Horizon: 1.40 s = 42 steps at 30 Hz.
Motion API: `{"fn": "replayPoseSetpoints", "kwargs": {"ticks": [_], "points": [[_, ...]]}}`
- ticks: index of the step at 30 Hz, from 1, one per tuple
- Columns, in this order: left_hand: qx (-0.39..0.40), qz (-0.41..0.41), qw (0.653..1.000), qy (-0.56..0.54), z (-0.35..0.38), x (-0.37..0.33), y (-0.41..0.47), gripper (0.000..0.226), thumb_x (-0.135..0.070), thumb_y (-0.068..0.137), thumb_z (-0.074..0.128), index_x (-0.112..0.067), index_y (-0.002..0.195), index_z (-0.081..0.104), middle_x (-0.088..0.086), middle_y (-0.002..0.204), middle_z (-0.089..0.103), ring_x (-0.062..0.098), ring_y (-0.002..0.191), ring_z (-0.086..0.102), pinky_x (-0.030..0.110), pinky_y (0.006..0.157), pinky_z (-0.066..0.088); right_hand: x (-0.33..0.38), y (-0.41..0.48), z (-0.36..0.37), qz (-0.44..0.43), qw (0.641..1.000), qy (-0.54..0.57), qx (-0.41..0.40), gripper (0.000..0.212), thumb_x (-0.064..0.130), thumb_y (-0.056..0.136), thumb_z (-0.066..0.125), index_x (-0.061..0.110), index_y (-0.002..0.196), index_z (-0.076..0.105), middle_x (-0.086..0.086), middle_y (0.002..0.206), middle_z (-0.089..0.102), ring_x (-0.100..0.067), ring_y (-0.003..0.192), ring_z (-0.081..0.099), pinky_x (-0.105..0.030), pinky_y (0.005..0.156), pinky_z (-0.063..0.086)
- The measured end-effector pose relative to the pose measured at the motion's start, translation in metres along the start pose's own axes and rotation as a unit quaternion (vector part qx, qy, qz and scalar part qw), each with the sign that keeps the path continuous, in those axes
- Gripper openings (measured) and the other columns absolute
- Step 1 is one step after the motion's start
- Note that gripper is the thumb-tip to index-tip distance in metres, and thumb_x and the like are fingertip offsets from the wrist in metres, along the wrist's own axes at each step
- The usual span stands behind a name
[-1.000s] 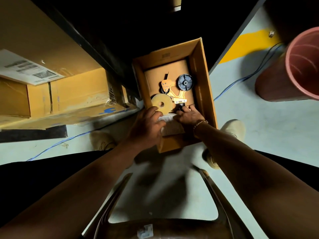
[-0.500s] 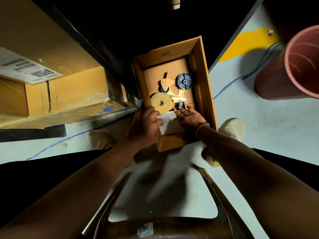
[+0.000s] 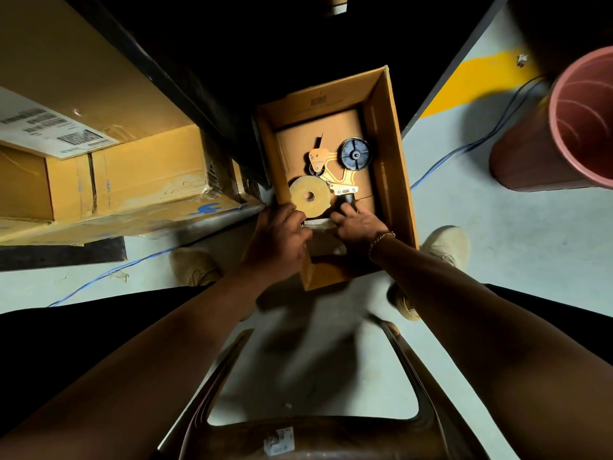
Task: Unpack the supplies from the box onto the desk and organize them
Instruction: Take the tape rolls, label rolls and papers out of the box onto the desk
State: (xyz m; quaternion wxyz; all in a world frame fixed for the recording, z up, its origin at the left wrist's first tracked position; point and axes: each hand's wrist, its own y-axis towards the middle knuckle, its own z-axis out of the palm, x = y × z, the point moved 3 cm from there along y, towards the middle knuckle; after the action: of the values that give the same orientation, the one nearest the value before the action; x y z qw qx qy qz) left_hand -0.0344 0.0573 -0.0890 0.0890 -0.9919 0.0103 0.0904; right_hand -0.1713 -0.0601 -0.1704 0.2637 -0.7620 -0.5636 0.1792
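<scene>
An open cardboard box (image 3: 394, 134) stands on the floor between my feet. Inside lie a tan tape roll (image 3: 310, 196) and a yellow tape dispenser (image 3: 335, 171) with a black wheel (image 3: 355, 155). At the box's near end a pale flat pack (image 3: 320, 224) shows only as a strip between my hands. My left hand (image 3: 277, 237) curls around its left edge at the box's left wall. My right hand (image 3: 360, 224) lies on its right side, fingers spread toward the dispenser's black handle. How firmly either hand grips the pack is hidden.
A large taped carton (image 3: 109, 174) lies to the left under a dark desk edge (image 3: 185, 91). A reddish bin (image 3: 570, 127) stands at the right. Blue cables (image 3: 464, 147) run across the floor. A dark chair frame (image 3: 331, 423) is just below me.
The pale pack showed more between my hands half a second ago; now my hands have closed in over it and shifted slightly deeper into the box.
</scene>
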Motion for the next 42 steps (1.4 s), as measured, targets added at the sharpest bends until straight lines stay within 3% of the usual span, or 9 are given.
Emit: {"fn": "replayPoseSetpoints", "kwargs": {"ticks": [6,11,14,20,28,33,35,39,42], "points": [[-0.013,0.004,1.000,0.000,0.003,0.000,0.000,0.025,-0.023,0.082,0.057,-0.014,0.101,0.071,0.010,0.118,0.063,0.032,0.125,0.047,0.050,0.099,0.038,0.005,-0.010,0.010,0.056,0.990,0.126,-0.003,0.040,0.032,0.100,0.041,0.026,0.138,0.051,-0.002,0.149,0.036,-0.029,0.133,0.033,-0.044,0.108,0.029],[-0.013,0.002,1.000,-0.007,0.003,0.000,-0.002,0.028,-0.024,0.083,0.055,-0.015,0.105,0.070,0.011,0.122,0.062,0.033,0.128,0.045,0.052,0.102,0.037,-0.013,-0.004,0.010,0.127,0.936,0.326,0.047,0.043,0.032,0.099,0.040,0.026,0.141,0.034,-0.022,0.133,0.052,-0.039,0.116,0.054,-0.043,0.097,0.041],[-0.026,0.000,1.000,-0.010,0.000,-0.001,-0.001,0.028,-0.023,0.082,0.056,-0.015,0.104,0.070,0.011,0.120,0.062,0.033,0.127,0.047,0.051,0.100,0.038,-0.025,-0.011,0.004,0.156,0.919,0.361,0.014,0.040,0.032,0.092,0.049,0.026,0.131,0.043,-0.016,0.122,0.057,-0.036,0.104,0.056,-0.040,0.087,0.043],[-0.062,-0.007,0.998,-0.016,0.002,-0.002,0.002,0.021,-0.022,0.076,0.062,-0.015,0.093,0.072,0.009,0.114,0.065,0.031,0.123,0.048,0.047,0.097,0.038,-0.037,-0.019,-0.017,0.192,0.934,0.289,-0.084,0.022,0.040,0.082,0.059,0.034,0.098,0.073,-0.002,0.125,0.054,-0.029,0.120,0.042,-0.041,0.101,0.030],[-0.085,-0.041,0.995,-0.043,-0.014,-0.003,0.009,0.021,-0.020,0.067,0.057,-0.021,0.084,0.069,0.001,0.105,0.063,0.027,0.112,0.054,0.039,0.087,0.038,-0.046,-0.042,-0.047,0.228,0.836,0.467,-0.176,0.015,0.013,0.080,0.062,0.022,0.081,0.074,0.002,0.102,0.057,-0.019,0.089,0.060,-0.028,0.088,0.048],[-0.068,-0.136,0.975,-0.161,-0.034,-0.012,0.011,0.021,-0.013,0.074,0.062,-0.021,0.091,0.071,0.001,0.108,0.062,0.026,0.110,0.056,0.040,0.090,0.046,-0.045,-0.067,-0.062,0.279,0.687,0.645,-0.186,0.030,0.001,0.078,0.054,0.015,0.087,0.079,-0.001,0.096,0.075,-0.018,0.093,0.067,-0.029,0.093,0.053],[-0.046,-0.183,0.940,-0.283,-0.046,-0.019,0.014,0.026,-0.016,0.082,0.063,-0.022,0.107,0.071,0.005,0.117,0.061,0.025,0.112,0.056,0.037,0.097,0.046,-0.039,-0.081,-0.072,0.285,0.622,0.702,-0.200,0.036,-0.001,0.072,0.049,0.018,0.080,0.078,-0.006,0.094,0.074,-0.023,0.088,0.066,-0.031,0.079,0.057],[-0.022,-0.253,0.777,-0.577,-0.058,-0.029,0.014,0.060,-0.048,0.079,0.061,-0.057,0.135,0.040,0.002,0.141,0.053,0.018,0.120,0.059,0.043,0.101,0.050,-0.017,-0.121,-0.109,0.261,0.504,0.791,-0.228,0.038,-0.006,0.066,0.050,0.015,0.078,0.079,-0.016,0.090,0.067,-0.029,0.077,0.055,-0.024,0.067,0.043],[-0.067,-0.235,0.717,-0.653,-0.120,-0.055,-0.001,0.066,-0.020,0.090,0.062,-0.043,0.146,0.034,-0.001,0.141,0.054,0.015,0.114,0.061,0.030,0.088,0.056,0.006,-0.162,-0.152,0.201,0.468,0.824,-0.247,0.035,-0.013,0.072,0.051,0.006,0.091,0.074,-0.003,0.061,0.063,-0.016,0.049,0.055,-0.015,0.047,0.041]]}}
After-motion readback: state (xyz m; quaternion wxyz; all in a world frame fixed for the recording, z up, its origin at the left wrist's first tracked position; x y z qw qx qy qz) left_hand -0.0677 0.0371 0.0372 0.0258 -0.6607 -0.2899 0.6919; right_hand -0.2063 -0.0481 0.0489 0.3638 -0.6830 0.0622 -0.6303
